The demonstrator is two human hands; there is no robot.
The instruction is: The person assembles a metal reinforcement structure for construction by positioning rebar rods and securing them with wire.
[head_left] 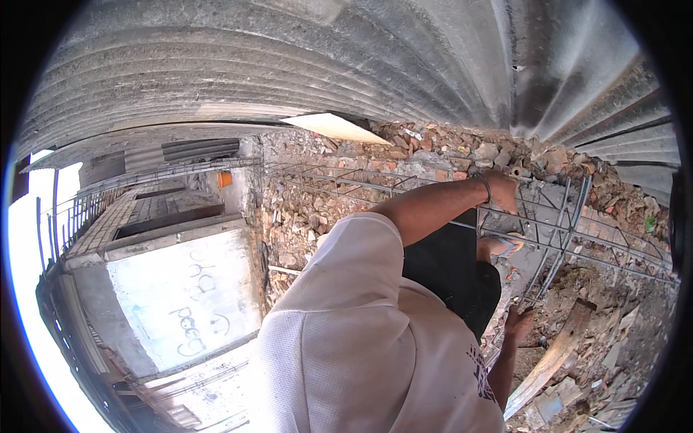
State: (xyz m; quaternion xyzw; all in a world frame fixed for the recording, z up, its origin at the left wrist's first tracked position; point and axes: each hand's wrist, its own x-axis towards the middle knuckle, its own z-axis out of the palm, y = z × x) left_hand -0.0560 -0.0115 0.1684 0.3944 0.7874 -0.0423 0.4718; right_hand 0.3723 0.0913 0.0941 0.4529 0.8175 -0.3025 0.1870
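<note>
A long cage of thin steel rebar (599, 242) runs across the rubble, with another bundle of bars (567, 231) crossing it. My left hand (502, 191), a dark band at its wrist, is closed on the cage beside the crossing; part of its grip is hidden. Lower in the picture, my right hand (518, 322) is beside the lower end of the crossing bars, its fingers stretched out and apart. My sandalled foot (498, 247) shows below the cage, between the two hands.
Broken brick and stone (289, 224) cover the ground. A wooden plank (556, 357) lies near my right arm. Corrugated sheets (289, 65) rise along the top, with a pale board (336, 128) beneath them. A white-painted wall panel (188, 303) stands at the left.
</note>
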